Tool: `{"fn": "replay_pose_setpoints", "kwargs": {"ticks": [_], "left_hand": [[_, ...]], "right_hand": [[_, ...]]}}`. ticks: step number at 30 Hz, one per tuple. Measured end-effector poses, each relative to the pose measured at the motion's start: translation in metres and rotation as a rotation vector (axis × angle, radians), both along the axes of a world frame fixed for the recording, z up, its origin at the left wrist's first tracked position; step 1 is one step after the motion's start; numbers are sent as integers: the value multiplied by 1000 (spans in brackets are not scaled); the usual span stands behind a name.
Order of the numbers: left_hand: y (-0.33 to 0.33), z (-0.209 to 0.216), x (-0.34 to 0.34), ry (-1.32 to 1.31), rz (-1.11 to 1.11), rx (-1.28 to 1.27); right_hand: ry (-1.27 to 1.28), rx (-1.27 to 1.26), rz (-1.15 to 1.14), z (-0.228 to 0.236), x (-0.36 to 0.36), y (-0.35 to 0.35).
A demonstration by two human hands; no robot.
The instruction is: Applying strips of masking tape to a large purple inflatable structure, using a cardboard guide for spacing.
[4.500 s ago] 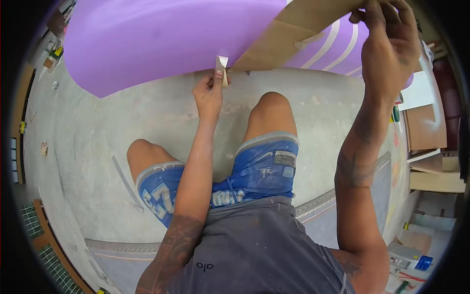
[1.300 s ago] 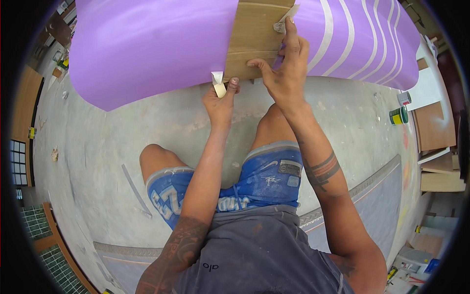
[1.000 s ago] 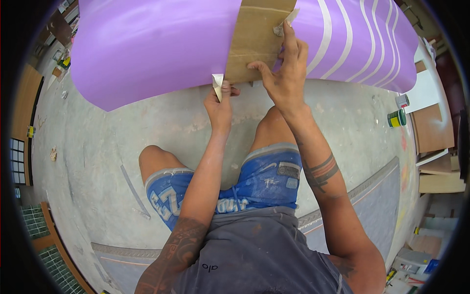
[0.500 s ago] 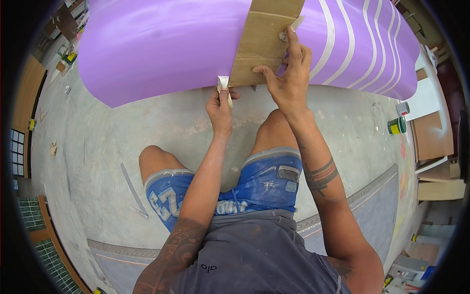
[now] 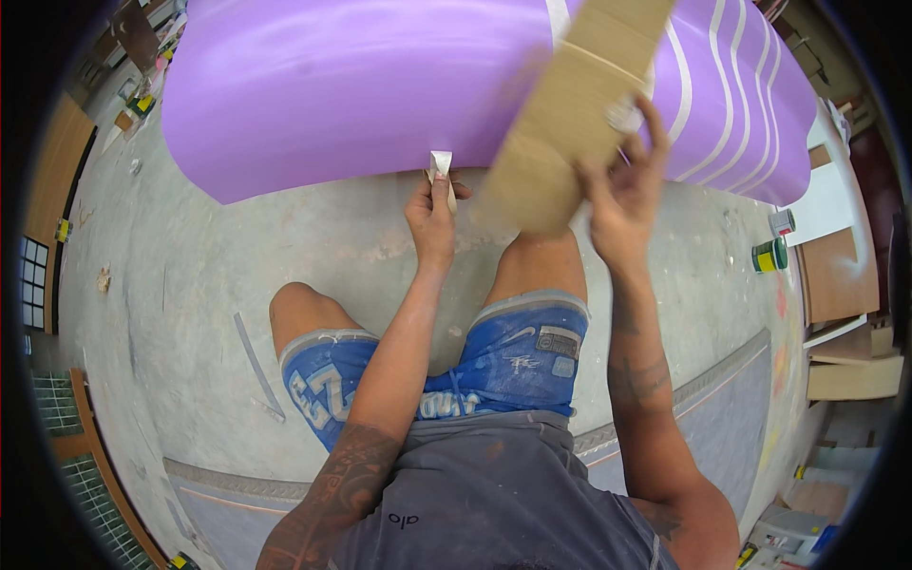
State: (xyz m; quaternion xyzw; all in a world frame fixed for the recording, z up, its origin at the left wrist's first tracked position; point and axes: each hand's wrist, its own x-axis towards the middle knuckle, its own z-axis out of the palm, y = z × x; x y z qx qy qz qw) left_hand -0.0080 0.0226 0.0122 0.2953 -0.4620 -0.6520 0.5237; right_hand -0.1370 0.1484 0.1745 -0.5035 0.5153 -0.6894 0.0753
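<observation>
A large curved purple panel [image 5: 332, 95] spans the top of the view, with several white stripes [image 5: 681, 81] curving over its right part. My left hand [image 5: 431, 223] is at the panel's lower edge, its thumb and fingers pinching a short piece of white tape [image 5: 440, 161] with a pale tail below. To the right, my right hand [image 5: 622, 214] grips the side edge of a long brown cardboard strip [image 5: 560, 123], which is tilted and blurred by motion. A crumpled white bit [image 5: 623, 116] shows by its fingertips; whether it is stuck to the cardboard, I cannot tell.
My knees are on either side below the panel. Green-and-yellow cans [image 5: 769, 255] and a grey can [image 5: 782, 222] stand on the right of the concrete floor [image 5: 285, 228]. Boards [image 5: 841, 271] lean at the far right. A thin grey strip [image 5: 258, 366] lies at left.
My right hand has swung the cardboard strip to the right and lower, uncovering more purple panel and a white stripe. My left hand stays nearly in place with the tape.
</observation>
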Motion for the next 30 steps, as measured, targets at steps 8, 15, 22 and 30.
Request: {"fn": "replay_pose_setpoints", "kwargs": {"ticks": [8, 15, 22, 30], "left_hand": [[-2, -6, -3, -9, -67, -37], [2, -5, -2, -12, -72, -82], [3, -1, -4, -24, -119, -31], [1, -6, -2, -14, -79, -21]], "right_hand": [[-450, 548, 37, -50, 36, 194], [-444, 1003, -46, -99, 53, 193], [292, 1187, -225, -55, 25, 164], [697, 487, -92, 4, 31, 27]]}}
